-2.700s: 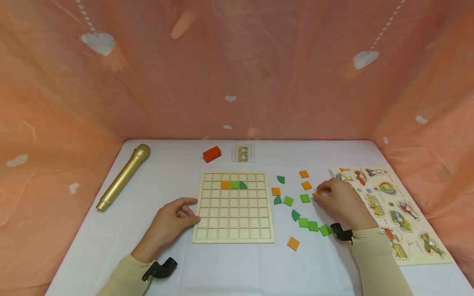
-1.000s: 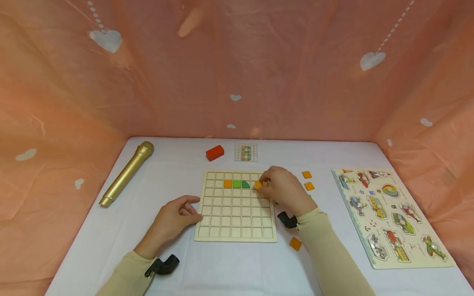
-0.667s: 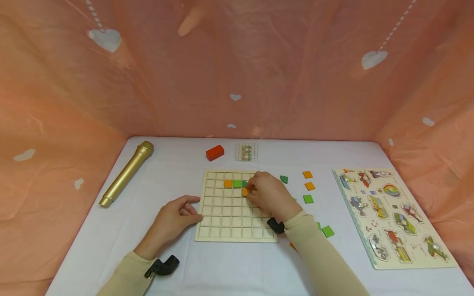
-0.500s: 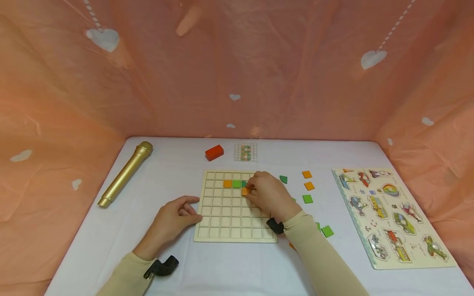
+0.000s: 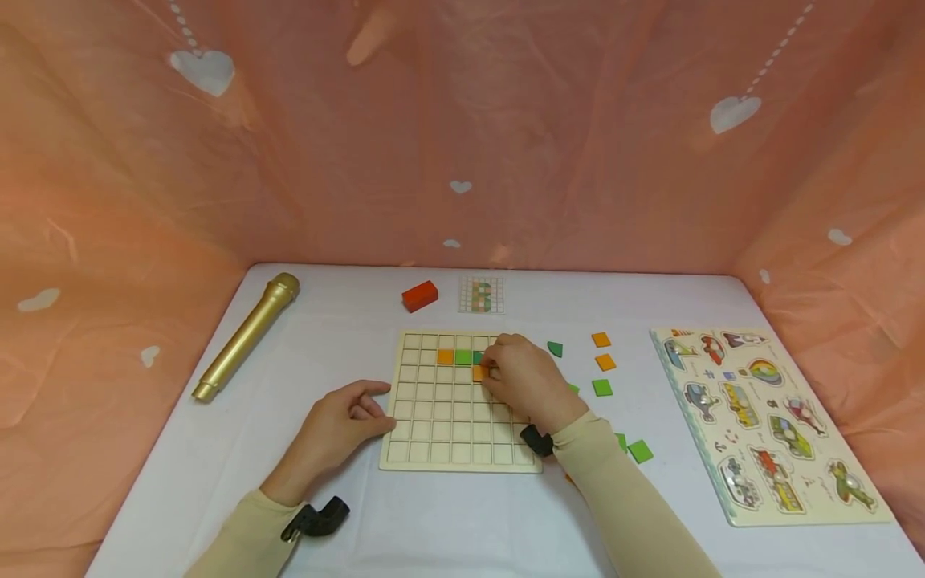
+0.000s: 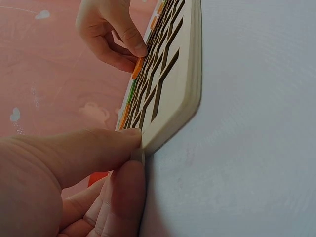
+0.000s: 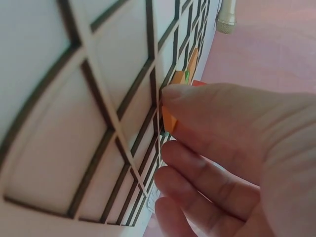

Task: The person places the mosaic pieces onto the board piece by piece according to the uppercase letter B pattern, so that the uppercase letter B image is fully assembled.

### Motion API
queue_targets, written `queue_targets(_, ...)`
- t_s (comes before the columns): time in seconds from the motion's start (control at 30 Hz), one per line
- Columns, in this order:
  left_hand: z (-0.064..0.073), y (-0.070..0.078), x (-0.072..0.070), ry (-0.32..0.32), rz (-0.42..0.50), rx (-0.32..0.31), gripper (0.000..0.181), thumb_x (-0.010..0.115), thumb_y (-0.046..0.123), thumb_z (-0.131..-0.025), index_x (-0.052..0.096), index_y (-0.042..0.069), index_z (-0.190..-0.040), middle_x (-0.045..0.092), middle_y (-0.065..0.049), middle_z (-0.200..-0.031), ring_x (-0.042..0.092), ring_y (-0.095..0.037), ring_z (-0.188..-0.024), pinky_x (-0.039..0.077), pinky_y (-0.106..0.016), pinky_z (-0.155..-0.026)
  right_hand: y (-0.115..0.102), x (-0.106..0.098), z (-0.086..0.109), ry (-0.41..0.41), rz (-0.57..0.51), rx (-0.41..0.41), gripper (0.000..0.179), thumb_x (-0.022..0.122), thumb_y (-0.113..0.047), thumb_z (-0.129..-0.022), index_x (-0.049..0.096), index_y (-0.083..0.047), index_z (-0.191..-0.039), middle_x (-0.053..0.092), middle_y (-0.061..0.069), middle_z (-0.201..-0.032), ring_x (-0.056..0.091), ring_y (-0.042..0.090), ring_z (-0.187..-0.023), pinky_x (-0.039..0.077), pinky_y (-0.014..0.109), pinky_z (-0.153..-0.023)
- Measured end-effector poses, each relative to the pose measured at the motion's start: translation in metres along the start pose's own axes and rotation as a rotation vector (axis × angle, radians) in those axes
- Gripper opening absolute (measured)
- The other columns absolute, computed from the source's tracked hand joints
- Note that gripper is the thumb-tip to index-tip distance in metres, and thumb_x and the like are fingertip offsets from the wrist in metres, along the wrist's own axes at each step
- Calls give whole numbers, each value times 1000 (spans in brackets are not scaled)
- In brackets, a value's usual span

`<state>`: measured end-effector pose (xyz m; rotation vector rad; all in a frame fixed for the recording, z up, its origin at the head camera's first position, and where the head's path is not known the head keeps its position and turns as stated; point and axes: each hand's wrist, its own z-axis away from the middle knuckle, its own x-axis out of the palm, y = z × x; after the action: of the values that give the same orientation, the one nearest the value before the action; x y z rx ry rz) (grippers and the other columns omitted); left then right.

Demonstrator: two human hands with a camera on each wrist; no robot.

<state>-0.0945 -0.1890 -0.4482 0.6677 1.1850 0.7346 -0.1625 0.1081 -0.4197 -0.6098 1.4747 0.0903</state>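
At the grid board point(image 5: 433, 454): right hand point(image 5: 531, 381) on an orange tile point(image 5: 478, 374), left hand point(image 5: 336, 427) on the edge

On the white surface point(image 5: 405, 530), the grid board lies flat. Right hand: thumb and fingertip pinched closely together on the orange tile, remaining fingers bent. Tile position: third row from the far edge, just nearer the person than a dark green quarter-round point(image 5: 477, 358) — whether it is seated in its cell or just above it, cannot tell.

Second row, left to right: orange square point(image 5: 445, 357), green square point(image 5: 463, 357), then that quarter-round, partly covered by the right hand.

Left hand: thumb and index finger parted, both tips touching the board's left edge; other fingers loosely bent.

Right of the board: loose quarter-round point(image 5: 555, 349), two orange pieces point(image 5: 605, 362), several green pieces point(image 5: 602, 388) — some partly hidden by the right arm. Farther right, a picture puzzle point(image 5: 820, 514).

Beyond the board: red block point(image 5: 420, 296) and, beside it, a small pattern card point(image 5: 482, 295). Far left: gold microphone point(image 5: 246, 337), lying at a slant.
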Motion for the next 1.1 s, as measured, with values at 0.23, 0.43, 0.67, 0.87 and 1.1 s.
queue_targets(0.23,1,1,-1,1,-6,12,55,89,21,-90,69,10,-140,72,0,-94,67,-12,-80,49,-28,-79,-1,-1,0,-15,-5,15,14,85,-22,-94,83,-11,-103,72,1,-100,65,18,-95,60,37,-89)
queue_targets(0.43,2,3,-2,0,-2,5,55,89,21,-89,69,9,-140,72,0,-94,66,-12,-80,48,-27,-79,-1,-2,-1,-14,-15,23,11,84,-19,-94,83,-12,-102,72,1,-101,64,18,-96,59,36,-90)
queue_targets(0.67,2,3,-2,-3,-6,-4,55,88,21,-89,69,10,-140,72,0,-94,66,-13,-80,48,-27,-78,-1,-1,1,-24,-27,11,9,83,-18,-95,83,-12,-101,72,0,-101,65,18,-96,60,37,-89)
queue_targets(0.87,1,3,-1,-8,-2,-4,55,88,20,-90,68,9,-141,73,0,-94,67,-13,-80,48,-27,-78,-2,-1,2,-34,-20,0,10,81,-18,-97,83,-11,-104,72,2,-102,66,19,-98,60,37,-88)
queue_targets(1.1,1,2,-2,-6,-1,7,55,88,20,-91,68,9,-141,72,-1,-95,66,-13,-81,48,-26,-77,-3,0,2,-26,-10,-15,12,81,-17,-98,83,-10,-107,73,3,-104,67,20,-100,61,37,-89)
